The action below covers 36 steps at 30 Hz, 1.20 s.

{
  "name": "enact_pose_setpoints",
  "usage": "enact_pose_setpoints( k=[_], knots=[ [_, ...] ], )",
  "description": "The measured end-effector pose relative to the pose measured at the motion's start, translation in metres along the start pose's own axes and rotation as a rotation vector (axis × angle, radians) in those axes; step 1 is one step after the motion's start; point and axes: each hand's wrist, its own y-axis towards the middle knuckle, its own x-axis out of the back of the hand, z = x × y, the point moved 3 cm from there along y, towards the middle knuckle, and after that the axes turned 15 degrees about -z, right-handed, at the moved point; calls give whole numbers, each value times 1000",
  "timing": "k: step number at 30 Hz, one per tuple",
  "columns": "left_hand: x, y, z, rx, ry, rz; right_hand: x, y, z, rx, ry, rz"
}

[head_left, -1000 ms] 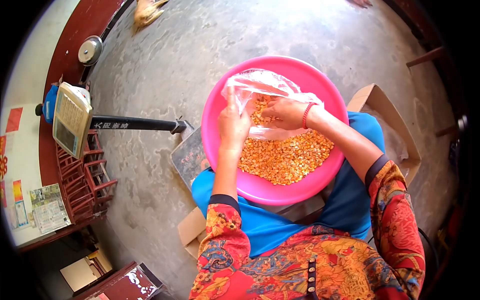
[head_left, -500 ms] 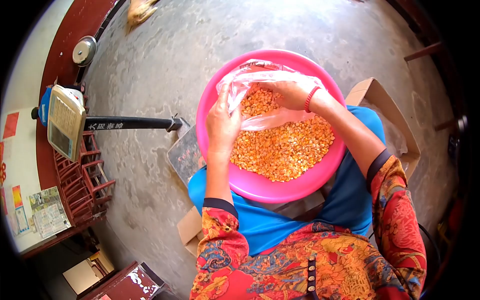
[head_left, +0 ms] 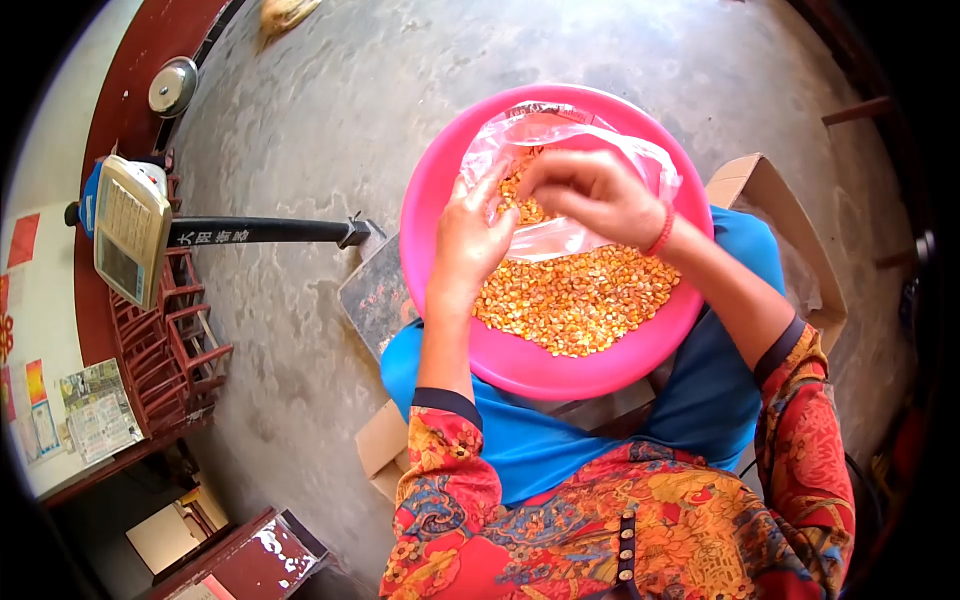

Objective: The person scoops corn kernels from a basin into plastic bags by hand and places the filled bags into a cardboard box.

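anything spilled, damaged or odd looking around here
No kernels show spilled on the visible floor; the loose ones lie inside the pink basin. The red surface at lower left looks worn, with ragged white patches breaking up its colour.

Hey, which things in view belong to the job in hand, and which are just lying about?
Part of the job, it seems:
- corn
- bag, in the basin
- basin
- left hand and right hand, at the bag

Apparently just lying about:
- scale
- stools
- carton
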Motion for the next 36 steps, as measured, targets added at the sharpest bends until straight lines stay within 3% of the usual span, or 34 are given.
enact_pose_setpoints(
  k=[1, 2, 4, 5, 7, 8, 10, 12, 14, 17, 21, 23, 24, 25, 26, 27, 28, 30, 32, 36],
  knots=[
    [0, -1, -2, -8, 65, -4, 8, 5, 15, 32, -307, 22],
    [-1, -2, -3, -19, 130, -8, 12, 6, -4, 327, -434, 35],
    [-5, 0, 2, -81, 151, 7, 21, -8, -37, 356, -854, 529],
    [-6, 0, 3, -77, 153, 27, 23, -11, -41, 351, -852, 524],
    [-8, -1, 1, -71, 151, 50, 25, -21, -51, -95, -1197, 861],
    [-9, -2, -1, -61, 166, 73, 30, -21, -48, -100, -1197, 860],
    [-9, -2, -2, -50, 184, 95, 39, -5, -32, 70, -683, 512],
    [-10, -1, -2, -67, 118, 119, 51, 16, -26, 39, -576, 237],
    [-8, -1, -6, -98, 134, 120, 67, 26, -28, -14, -736, -105],
    [-9, -2, -6, -141, 110, 107, 71, 29, -52, -41, -952, -96],
    [-8, 1, -2, -136, -25, 64, 61, 33, -54, -26, -963, -153],
    [-6, 1, -2, -113, -29, 48, 51, 33, -37, -80, -532, 4],
    [-5, 1, -2, -88, -31, 35, 35, 22, -20, -247, -262, 140],
    [-5, 2, 0, -86, -29, 30, 21, 13, -17, -153, -166, 447],
    [-6, 2, 2, -83, -7, 26, 0, -4, -8, -307, -162, 606],
    [-7, 1, 4, -80, 16, 25, -18, -20, -18, -151, -117, 701],
    [-6, 1, 3, -77, 18, 29, -34, -36, -21, 72, -269, 693],
    [-7, 1, 1, -64, 36, 71, -57, -68, -50, 242, -689, 655],
    [-7, 0, 2, -54, 40, 92, -67, -89, -71, 481, -789, 532],
    [-7, 0, 0, -74, 45, 72, -63, -100, -87, 583, -874, 540]
  ],
)
